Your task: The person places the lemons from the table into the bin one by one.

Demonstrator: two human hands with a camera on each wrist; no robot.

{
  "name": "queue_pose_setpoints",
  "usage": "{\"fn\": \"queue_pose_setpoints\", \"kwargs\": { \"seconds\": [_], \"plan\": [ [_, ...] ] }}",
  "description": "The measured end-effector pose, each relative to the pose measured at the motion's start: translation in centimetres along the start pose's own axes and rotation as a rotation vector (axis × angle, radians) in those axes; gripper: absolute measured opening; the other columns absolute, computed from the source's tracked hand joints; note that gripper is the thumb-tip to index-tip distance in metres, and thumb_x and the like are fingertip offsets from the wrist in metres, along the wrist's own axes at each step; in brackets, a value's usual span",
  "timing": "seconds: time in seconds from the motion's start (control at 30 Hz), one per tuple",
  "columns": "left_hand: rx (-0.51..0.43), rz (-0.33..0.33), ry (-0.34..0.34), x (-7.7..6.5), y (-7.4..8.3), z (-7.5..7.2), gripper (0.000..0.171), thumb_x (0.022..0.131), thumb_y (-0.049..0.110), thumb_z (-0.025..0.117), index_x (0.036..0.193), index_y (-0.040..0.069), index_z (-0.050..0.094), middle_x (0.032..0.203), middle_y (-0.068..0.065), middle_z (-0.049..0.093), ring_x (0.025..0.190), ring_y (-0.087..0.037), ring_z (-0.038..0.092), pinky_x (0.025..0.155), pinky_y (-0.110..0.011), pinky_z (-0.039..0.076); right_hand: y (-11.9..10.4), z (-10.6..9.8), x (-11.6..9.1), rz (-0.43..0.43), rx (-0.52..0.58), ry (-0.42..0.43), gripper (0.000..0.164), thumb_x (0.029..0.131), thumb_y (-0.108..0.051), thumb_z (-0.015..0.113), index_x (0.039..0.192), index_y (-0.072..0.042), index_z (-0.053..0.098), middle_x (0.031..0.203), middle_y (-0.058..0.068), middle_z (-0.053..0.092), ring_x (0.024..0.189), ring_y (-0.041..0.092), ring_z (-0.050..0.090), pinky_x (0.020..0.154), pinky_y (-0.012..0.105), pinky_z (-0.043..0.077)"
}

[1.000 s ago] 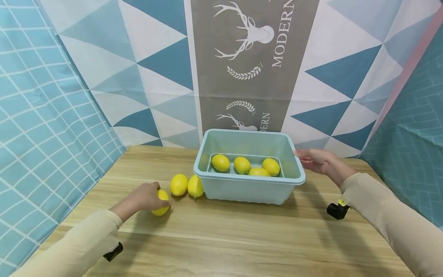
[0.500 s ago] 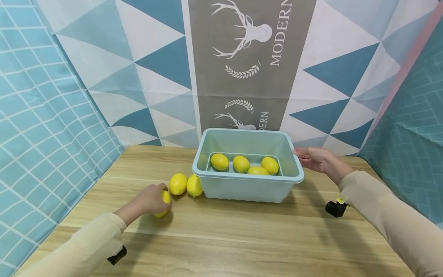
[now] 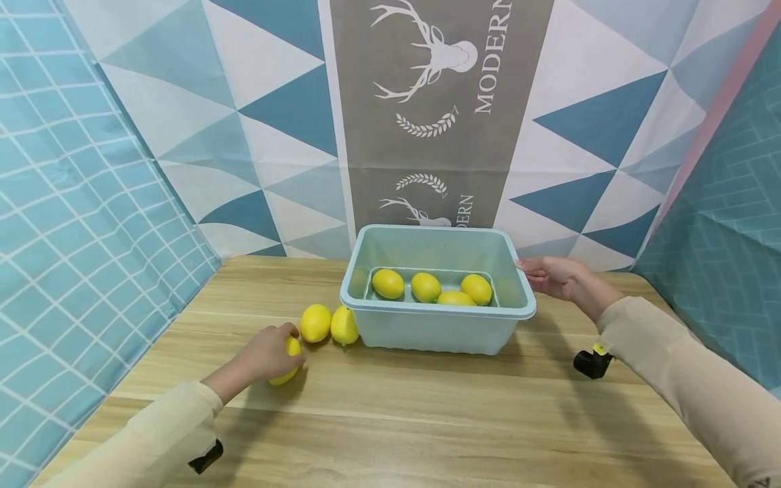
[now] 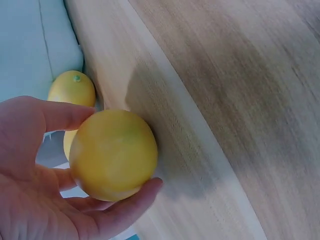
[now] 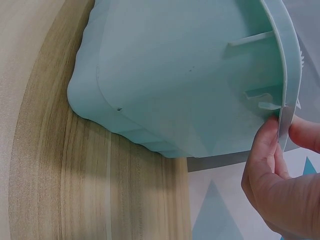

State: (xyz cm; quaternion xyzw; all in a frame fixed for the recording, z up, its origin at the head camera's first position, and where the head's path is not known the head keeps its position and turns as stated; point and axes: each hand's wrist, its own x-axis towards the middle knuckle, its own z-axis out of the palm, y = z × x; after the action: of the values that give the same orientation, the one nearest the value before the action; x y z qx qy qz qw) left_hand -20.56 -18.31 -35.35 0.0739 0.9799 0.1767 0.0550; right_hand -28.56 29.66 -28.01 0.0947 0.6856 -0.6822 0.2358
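Note:
My left hand (image 3: 264,354) grips a yellow lemon (image 4: 114,156) low over the wooden table, thumb and fingers spread round its sides. Whether that lemon touches the wood is hard to tell. Just beyond it lie two more lemons, one (image 3: 315,323) close to the hand and another (image 3: 345,326) against a pale blue plastic bin (image 3: 436,331). Several lemons (image 3: 388,284) rest on the bin's floor. At the bin's right end, my right hand (image 3: 558,276) pinches the rim (image 5: 289,65) between thumb and fingers, as the right wrist view shows.
The wooden table (image 3: 390,420) runs up to a patterned cloth backdrop (image 3: 281,135) behind the bin. A blue checked cloth (image 3: 79,224) hangs on the left, a teal one (image 3: 726,257) on the right. A black camera (image 3: 592,364) hangs below the right sleeve.
My left hand has moved slightly right and its fingers have come farther round the lemon. The right hand stays at the bin's rim, and the bin has hardly moved.

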Motion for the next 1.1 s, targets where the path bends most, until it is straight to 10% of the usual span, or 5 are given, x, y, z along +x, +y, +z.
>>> {"fn": "queue_pose_setpoints", "kwargs": {
  "seconds": [0.33, 0.87, 1.1],
  "plan": [
    [-0.002, -0.061, -0.023, -0.38, -0.24, -0.24, 0.073, 0.077, 0.026, 0.073, 0.125, -0.019, 0.041, 0.091, -0.021, 0.060, 0.073, -0.024, 0.054, 0.062, -0.034, 0.047, 0.00, -0.14, 0.11, -0.021, 0.019, 0.007, 0.016, 0.093, -0.015, 0.061, 0.079, -0.021, 0.067, 0.086, -0.007, 0.062, 0.082, 0.005, 0.060, 0.077, 0.016, 0.055],
    [0.019, -0.046, 0.013, -0.37, -0.46, -0.08, 0.062, 0.077, 0.025, 0.072, 0.120, -0.012, 0.048, 0.093, -0.020, 0.059, 0.075, -0.024, 0.052, 0.061, -0.032, 0.044, 0.24, 0.02, 0.45, -0.006, 0.036, 0.024, 0.020, 0.093, -0.016, 0.062, 0.110, -0.014, 0.053, 0.089, -0.007, 0.061, 0.085, 0.006, 0.059, 0.079, 0.016, 0.055],
    [0.046, -0.016, 0.049, -0.44, -0.29, -0.20, 0.058, 0.075, 0.026, 0.072, 0.118, -0.008, 0.052, 0.094, -0.017, 0.059, 0.074, -0.022, 0.051, 0.060, -0.031, 0.044, 0.10, -0.21, 0.23, -0.015, 0.018, 0.020, 0.009, 0.093, -0.017, 0.063, 0.085, -0.020, 0.065, 0.087, -0.007, 0.062, 0.082, 0.006, 0.059, 0.078, 0.016, 0.055]
  ]
}}
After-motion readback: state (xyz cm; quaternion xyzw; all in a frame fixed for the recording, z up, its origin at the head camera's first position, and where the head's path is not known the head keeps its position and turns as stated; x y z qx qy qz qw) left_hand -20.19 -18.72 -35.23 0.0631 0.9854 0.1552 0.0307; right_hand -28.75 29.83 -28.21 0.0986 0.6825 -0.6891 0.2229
